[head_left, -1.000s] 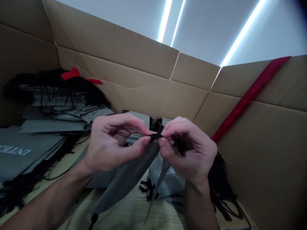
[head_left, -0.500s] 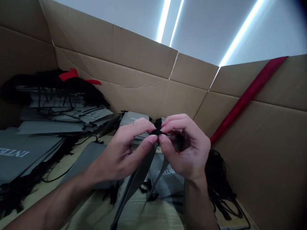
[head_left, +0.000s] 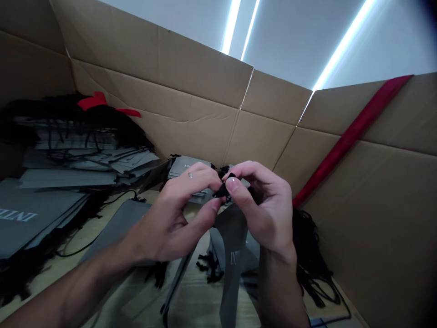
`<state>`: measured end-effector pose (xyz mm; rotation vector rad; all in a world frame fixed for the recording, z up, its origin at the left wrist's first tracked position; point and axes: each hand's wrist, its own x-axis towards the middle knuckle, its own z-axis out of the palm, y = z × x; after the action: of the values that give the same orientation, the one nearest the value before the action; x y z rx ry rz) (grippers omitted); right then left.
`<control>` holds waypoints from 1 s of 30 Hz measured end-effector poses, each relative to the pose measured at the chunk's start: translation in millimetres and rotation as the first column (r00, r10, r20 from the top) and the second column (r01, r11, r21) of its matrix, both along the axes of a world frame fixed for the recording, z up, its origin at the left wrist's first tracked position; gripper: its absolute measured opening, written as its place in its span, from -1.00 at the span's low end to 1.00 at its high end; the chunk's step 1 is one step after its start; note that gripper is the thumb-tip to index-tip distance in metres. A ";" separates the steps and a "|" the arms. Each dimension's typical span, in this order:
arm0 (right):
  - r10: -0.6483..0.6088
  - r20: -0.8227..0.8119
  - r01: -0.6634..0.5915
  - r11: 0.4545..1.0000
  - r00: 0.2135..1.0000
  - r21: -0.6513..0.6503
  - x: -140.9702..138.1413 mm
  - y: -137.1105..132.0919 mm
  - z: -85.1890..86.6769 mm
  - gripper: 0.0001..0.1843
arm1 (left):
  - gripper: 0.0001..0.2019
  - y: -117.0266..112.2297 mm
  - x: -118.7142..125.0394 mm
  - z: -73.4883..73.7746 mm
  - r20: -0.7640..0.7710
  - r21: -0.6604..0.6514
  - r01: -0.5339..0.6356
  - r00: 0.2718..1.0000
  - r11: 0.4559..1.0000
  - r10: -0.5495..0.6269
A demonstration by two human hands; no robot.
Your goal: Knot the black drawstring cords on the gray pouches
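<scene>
Enclosing everything, the cardboard wall (head_left: 191, 98) stood behind a pale table (head_left: 191, 296), where grey work lay in piles; which pieces there were finished could not be told. The piece in hand looked partway through: a grey pouch (head_left: 234, 291) hung below the fingers, above the table, and its black cord (head_left: 221, 190) seemed not yet done with, since both hands were on it. The left hand (head_left: 174, 218) nipped the cord between thumb and forefinger, and the right hand (head_left: 266, 205) pressed it with thumb and fingertips. Whether a knot had formed was too small and dark to see.

By size, the count ran: one red strap (head_left: 355, 136) across the cardboard; two big piles at the left, a rear pile (head_left: 68, 177) and a lettered front pile (head_left: 37, 228); at least two smaller lots, a far stack (head_left: 184, 166) behind the hands and a near stack (head_left: 251, 250) beneath them; one hank of black cords (head_left: 309, 246) at the right; two red pieces (head_left: 92, 101) on the rear pile; one ring (head_left: 190, 175) on the left hand. Pouches within piles overlapped too much to number.
</scene>
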<state>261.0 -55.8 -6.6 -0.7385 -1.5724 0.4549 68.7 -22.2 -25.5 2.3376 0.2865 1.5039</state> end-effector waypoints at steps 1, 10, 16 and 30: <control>0.026 -0.012 -0.026 1.000 1.000 -0.014 -0.4 0.2 -0.5 -0.88 | -0.92 -0.2 0.4 0.0 0.017 -0.037 0.029 0.999 0.999 -0.028; 0.213 0.084 -0.209 0.976 0.973 -0.058 10.5 2.2 1.8 -0.71 | -0.82 2.2 -5.0 1.0 0.010 -0.116 0.094 0.996 0.989 -0.093; 0.265 0.176 -0.253 0.964 0.948 -0.086 22.5 5.1 2.4 -0.61 | -0.78 -1.1 -7.0 6.2 -0.082 -0.186 0.080 0.992 0.979 -0.096; 0.258 0.299 -0.258 0.965 0.919 -0.041 26.5 5.3 1.6 -0.68 | -0.75 1.4 -13.2 13.6 -0.204 -0.150 0.095 0.971 0.984 -0.125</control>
<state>287.5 -50.5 -5.1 -0.6229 -1.9717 0.5545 55.6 -20.8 -12.0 2.3618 0.2984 1.1461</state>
